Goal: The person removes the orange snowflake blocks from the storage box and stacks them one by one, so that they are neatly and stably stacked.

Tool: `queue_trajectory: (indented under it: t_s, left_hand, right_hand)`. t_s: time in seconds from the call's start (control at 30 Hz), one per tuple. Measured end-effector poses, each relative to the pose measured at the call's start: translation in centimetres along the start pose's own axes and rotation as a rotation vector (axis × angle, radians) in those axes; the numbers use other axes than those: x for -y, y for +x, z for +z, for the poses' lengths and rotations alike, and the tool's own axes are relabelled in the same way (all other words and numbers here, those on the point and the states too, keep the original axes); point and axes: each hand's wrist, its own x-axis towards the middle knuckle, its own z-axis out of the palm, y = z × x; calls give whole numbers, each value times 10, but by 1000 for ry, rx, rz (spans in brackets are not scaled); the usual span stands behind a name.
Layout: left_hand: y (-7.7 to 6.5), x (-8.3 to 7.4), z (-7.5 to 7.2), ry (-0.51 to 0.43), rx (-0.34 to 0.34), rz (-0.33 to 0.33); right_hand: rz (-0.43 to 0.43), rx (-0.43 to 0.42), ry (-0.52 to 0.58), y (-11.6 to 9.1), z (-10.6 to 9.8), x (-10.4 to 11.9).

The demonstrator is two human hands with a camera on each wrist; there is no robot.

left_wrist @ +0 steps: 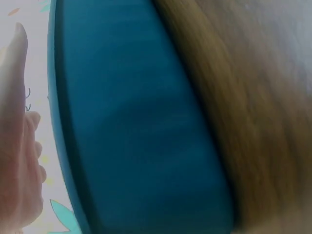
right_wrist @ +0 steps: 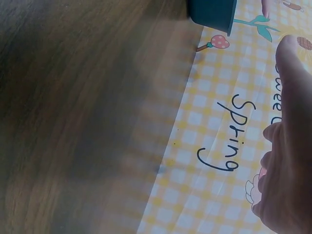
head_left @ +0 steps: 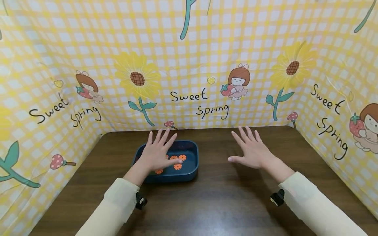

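Note:
A dark blue rectangular tray (head_left: 189,175) stands on the table, left of the middle in the head view. Several orange flower-shaped pieces (head_left: 177,167) lie on its floor; some are hidden behind the hand. My left hand (head_left: 156,154) hovers over the tray's left part, fingers spread and straight, holding nothing. The outer wall of the tray (left_wrist: 131,117) fills much of the left wrist view, with the left thumb (left_wrist: 12,73) beside it. My right hand (head_left: 252,152) is spread in the air over the table to the right of the tray, also holding nothing. One tray corner (right_wrist: 212,14) shows in the right wrist view.
The dark brown wooden table (head_left: 230,206) carries the tray. A yellow checked cloth (head_left: 189,65) with sunflowers, girls and "Sweet Spring" lettering rises at the table's back and both sides. Small black devices (head_left: 141,200) sit at both wrists, by the pale sleeves (head_left: 313,196).

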Motion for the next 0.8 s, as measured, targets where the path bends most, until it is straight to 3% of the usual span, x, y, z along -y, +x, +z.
queue_trajectory:
  t_s: [0.2, 0.47, 0.57, 0.8]
  left_hand:
    - [-5, 12, -3, -14, -23, 15]
    - [-21, 35, -4, -78, -107, 33]
    - [-29, 44, -3, -153, -116, -10]
    - [-47, 66, 8, -336, -104, -179]
  right_hand:
    - [-15, 20, 54, 5, -4, 0]
    - [-68, 3, 163, 18, -15, 8]
    - [-77, -2, 243, 23, -16, 13]
    - [-66, -12, 475, 33, -6, 27]
